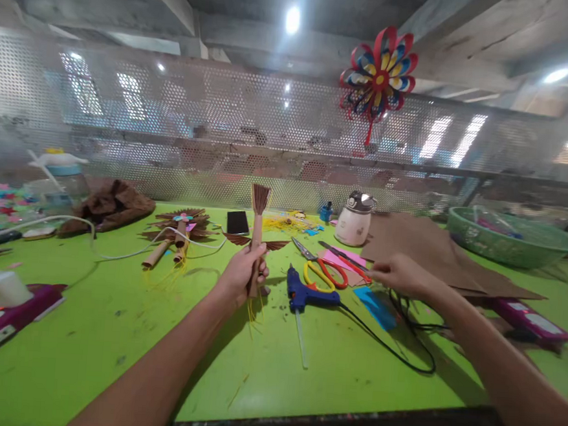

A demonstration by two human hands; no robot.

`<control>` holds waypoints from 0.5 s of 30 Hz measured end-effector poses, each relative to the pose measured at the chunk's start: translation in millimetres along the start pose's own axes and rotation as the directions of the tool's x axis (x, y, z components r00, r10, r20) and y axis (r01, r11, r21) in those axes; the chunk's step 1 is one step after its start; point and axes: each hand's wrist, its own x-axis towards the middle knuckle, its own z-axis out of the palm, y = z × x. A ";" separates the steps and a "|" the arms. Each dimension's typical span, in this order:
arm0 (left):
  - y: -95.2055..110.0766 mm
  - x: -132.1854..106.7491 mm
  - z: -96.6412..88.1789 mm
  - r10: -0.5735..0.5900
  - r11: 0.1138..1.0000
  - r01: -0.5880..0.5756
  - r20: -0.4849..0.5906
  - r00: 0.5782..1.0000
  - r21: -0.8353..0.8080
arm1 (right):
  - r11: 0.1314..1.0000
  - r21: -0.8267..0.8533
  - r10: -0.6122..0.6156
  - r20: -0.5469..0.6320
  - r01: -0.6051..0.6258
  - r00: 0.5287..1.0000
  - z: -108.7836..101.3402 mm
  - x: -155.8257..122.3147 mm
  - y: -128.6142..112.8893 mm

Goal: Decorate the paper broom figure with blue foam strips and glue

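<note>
My left hand (243,272) is closed around a brown paper craft (258,227) held upright above the table. It has a rolled stem, a pleated tuft on top, folded fans to both sides and yellow strands hanging below. My right hand (399,274) hovers at the right with its fingertips pressed together, beside a red-handled tool (346,259) with a dark blade. Whether anything is between those fingers is hidden. Between my hands lie a blue glue gun (307,294) with a glue stick in it, and scissors (326,274) with orange and yellow handles. Blue paper (375,307) is below my right hand.
Brown paper sheets (408,241) and a green basket (510,238) are at the right. A white bottle (354,221) and a black phone (237,223) stand or lie farther back. Pleated paper pieces (181,232) sit left. The glue gun's black cord (377,339) loops across the table.
</note>
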 end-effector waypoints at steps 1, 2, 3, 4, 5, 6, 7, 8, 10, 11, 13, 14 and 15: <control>-0.3 0.2 -0.2 -0.007 1.000 0.006 -0.004 1.000 -0.006 | 0.988 -0.152 0.007 0.057 0.001 0.998 6.8 -4.7 0.5; -1.1 0.8 -0.6 -0.014 1.000 0.014 -0.008 1.000 -0.011 | 0.964 -0.266 0.021 0.090 0.004 0.996 14.1 -8.7 1.3; -2.4 1.7 -1.3 -0.022 1.000 0.022 -0.013 1.000 -0.012 | 0.948 -0.318 0.032 0.098 0.001 0.995 21.3 -12.0 2.5; -4.1 3.0 -2.3 -0.031 0.999 0.031 -0.022 0.999 -0.008 | 0.937 -0.350 0.040 0.099 -0.003 0.994 27.6 -14.2 3.9; -6.1 4.4 -3.6 -0.040 0.999 0.040 -0.033 0.999 0.006 | 0.932 -0.363 0.049 0.094 -0.011 0.994 32.8 -15.2 5.6; -8.3 5.9 -5.2 -0.045 0.998 0.047 -0.049 0.998 0.033 | 0.930 -0.366 0.057 0.090 -0.020 0.994 36.7 -15.2 7.4; -10.4 7.3 -6.9 -0.057 0.995 0.062 -0.064 0.996 0.077 | 0.927 -0.373 0.065 0.090 -0.027 0.994 39.4 -14.3 9.3; -12.3 8.5 -8.7 -0.060 0.988 0.071 -0.083 0.995 0.136 | 0.925 -0.378 0.074 0.091 -0.034 0.993 41.1 -12.8 11.1; -15.5 10.4 -12.5 -0.029 0.956 0.064 -0.125 0.992 0.285 | 0.923 -0.383 0.084 0.096 -0.041 0.992 42.8 -9.3 14.6; -16.7 11.1 -14.2 -0.014 0.947 0.058 -0.140 0.990 0.315 | 0.923 -0.383 0.085 0.100 -0.041 0.991 43.5 -7.8 16.3; -18.3 12.2 -17.5 0.018 0.931 0.045 -0.167 0.986 0.363 | 0.923 -0.382 0.081 0.108 -0.034 0.991 45.2 -6.0 19.9; -18.8 12.6 -18.8 0.037 0.920 0.037 -0.181 0.983 0.390 | 0.922 -0.385 0.079 0.108 -0.032 0.991 46.4 -5.8 21.8; -19.2 12.9 -20.0 0.056 0.909 0.031 -0.194 0.979 0.417 | 0.920 -0.390 0.079 0.104 -0.032 0.991 47.7 -6.0 23.8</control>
